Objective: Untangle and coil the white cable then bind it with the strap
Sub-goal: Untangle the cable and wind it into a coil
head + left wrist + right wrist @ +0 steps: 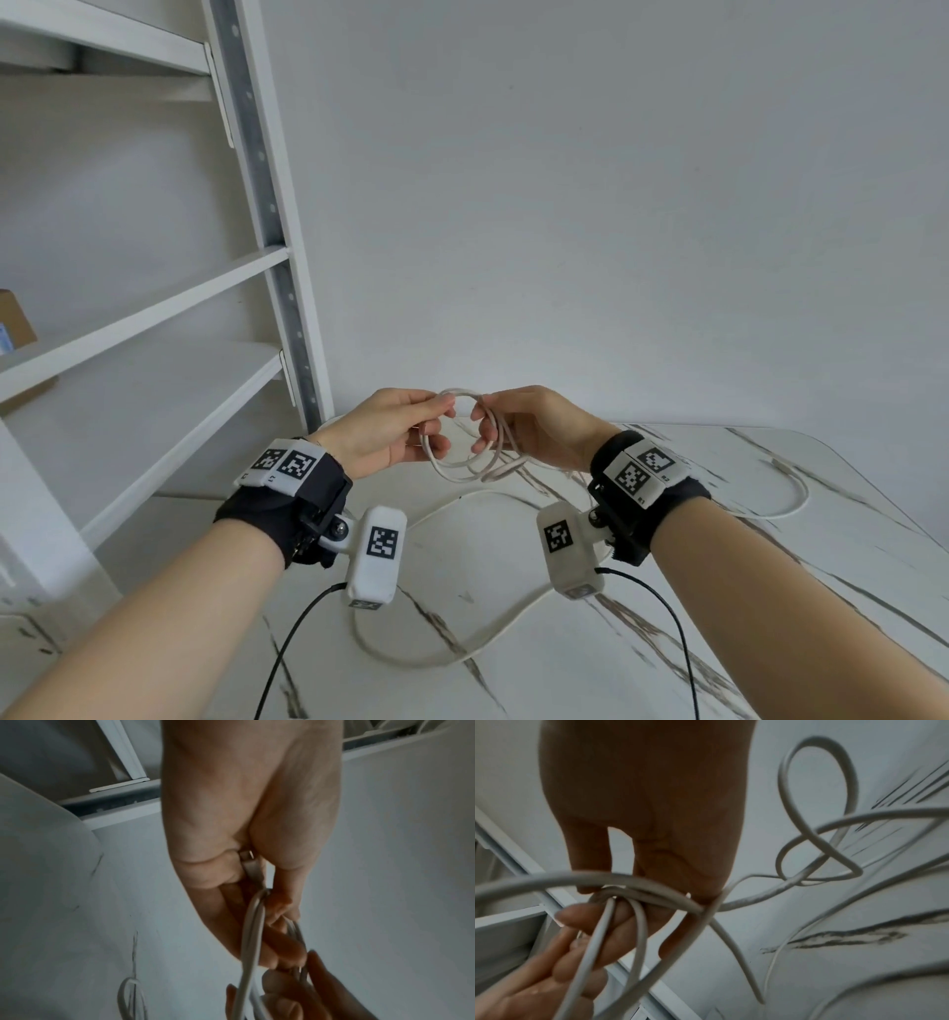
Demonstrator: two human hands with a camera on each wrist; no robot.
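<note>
Both hands hold up a small coil of the white cable (464,462) above the marble table (642,591). My left hand (395,431) pinches the top of the loops between thumb and fingers; a metal-tipped connector (250,865) lies in its palm in the left wrist view. My right hand (518,426) grips the same loops from the right, fingers curled round several strands (639,896). The rest of the cable (462,652) trails loose across the table in wide curves to the far right (780,493). No strap is visible.
A white shelving unit (154,308) with a grey metal upright (267,205) stands at the left, a cardboard box (13,324) on one shelf. A plain wall rises behind. Black sensor wires (667,616) hang from my wrist cameras.
</note>
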